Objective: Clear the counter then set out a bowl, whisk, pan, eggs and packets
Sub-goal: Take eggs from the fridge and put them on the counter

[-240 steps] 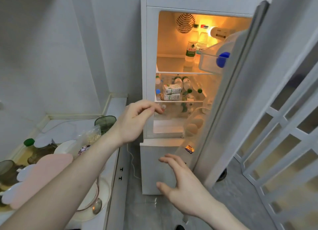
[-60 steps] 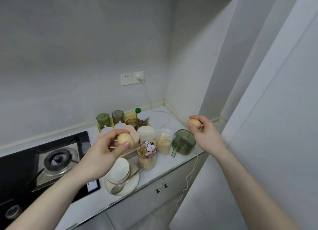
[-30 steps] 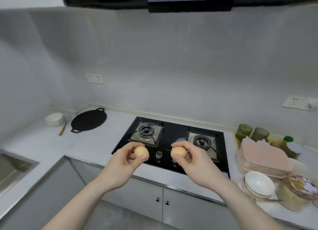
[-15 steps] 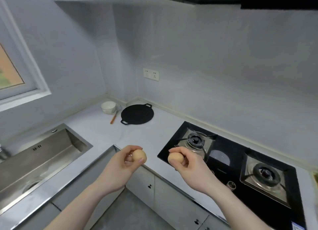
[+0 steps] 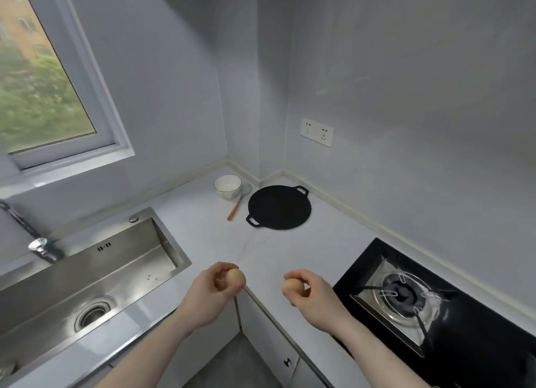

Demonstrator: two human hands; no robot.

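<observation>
My left hand [image 5: 210, 296] grips a tan egg [image 5: 236, 278] and my right hand [image 5: 314, 296] grips a second egg [image 5: 291, 287], both held above the near edge of the corner counter [image 5: 208, 236]. Far back in the corner stands a white bowl [image 5: 228, 185]. A whisk with an orange handle [image 5: 237, 206] lies beside it, its wires against the bowl. A flat black pan [image 5: 279, 207] with two small handles rests to the right of the whisk. No packets are in view.
A steel sink [image 5: 87, 283] with a tap [image 5: 40, 247] fills the left side under a window [image 5: 37, 77]. A black gas hob [image 5: 429, 303] sits at the right. A double wall socket [image 5: 316, 131] is above the pan.
The view has swung left from the fridge, past the hob, to the sink corner. Both hands took an egg each and carry them; the bowl, whisk and pan now lie straight ahead.
</observation>
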